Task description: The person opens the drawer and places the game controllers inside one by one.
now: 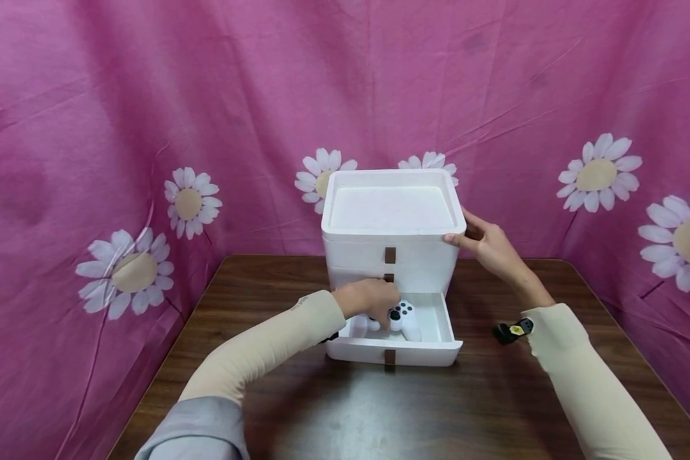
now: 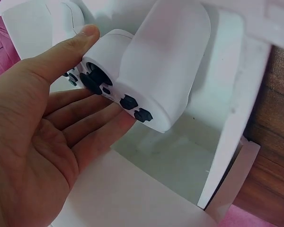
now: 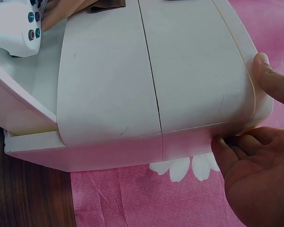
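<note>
A white game controller [image 1: 408, 321] with black sticks and dark buttons is in the pulled-out bottom drawer [image 1: 425, 356] of a white drawer unit [image 1: 356, 254]. My left hand [image 1: 370, 298] reaches down into that drawer and grips the controller. In the left wrist view, the thumb is on one side of the controller [image 2: 173, 56] and the fingers lie against its button face. My right hand [image 1: 494, 249] holds the unit's upper right corner. The right wrist view shows that thumb on the top rim and the fingers bent against the side wall [image 3: 189, 139].
The unit stands on a dark wooden table [image 1: 345, 409]. Its upper drawers are closed and have brown pull tabs [image 1: 390, 255]. A raised rim surrounds the unit's flat top [image 1: 391, 207]. Behind hangs a pink cloth [image 1: 253, 128] with white flowers.
</note>
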Demonstrator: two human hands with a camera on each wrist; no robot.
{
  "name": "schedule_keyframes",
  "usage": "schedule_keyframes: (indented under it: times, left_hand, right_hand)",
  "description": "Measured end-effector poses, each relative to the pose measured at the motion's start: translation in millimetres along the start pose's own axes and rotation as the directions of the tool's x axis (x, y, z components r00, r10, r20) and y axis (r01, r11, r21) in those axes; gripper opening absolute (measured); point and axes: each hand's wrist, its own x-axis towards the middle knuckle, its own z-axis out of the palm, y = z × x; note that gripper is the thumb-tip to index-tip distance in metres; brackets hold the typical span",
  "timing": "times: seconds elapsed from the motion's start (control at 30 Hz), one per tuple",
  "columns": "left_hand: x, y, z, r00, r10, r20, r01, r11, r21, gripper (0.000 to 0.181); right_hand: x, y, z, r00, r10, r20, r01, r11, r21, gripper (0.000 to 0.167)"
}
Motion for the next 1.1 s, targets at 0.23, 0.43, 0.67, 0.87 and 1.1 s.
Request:
schedule_keyframes:
  times: [0.23,0.43,0.67,0.87,1.1]
  left_hand:
    - [-0.2,1.1,2.2,0.999,-0.009,-0.032,0.009,1.0,-0.005,0.035]
    - [-12.3,5.5,-2.7,0.998,-0.022,-0.057,0.018,0.998,-0.066,0.031]
    - [-35.9,11.4,-14.7,0.987,-0.005,-0.162,-0.012,0.995,-0.103,0.021]
    - [-65.8,19.2,-18.6,0.937,0.001,-0.35,-0.049,0.991,-0.128,0.017]
    - [-100.3,36.6,1.9,0.822,-0.083,-0.563,-0.037,0.979,-0.199,0.009]
  right_hand:
    - [-0.6,-0.4,-0.2,1.0,-0.025,-0.003,0.025,1.0,0.004,0.085]
    - [-0.2,0.5,-0.4,1.0,-0.009,-0.005,0.009,1.0,0.012,0.085]
    - [-0.7,0.1,-0.3,1.0,-0.007,-0.005,0.007,1.0,0.023,0.086]
    - [-0.4,0.6,0.4,1.0,-0.005,-0.004,0.005,1.0,0.029,0.086]
    - [-1.4,1.8,1.1,1.0,-0.001,-0.002,0.001,0.999,0.046,0.086]
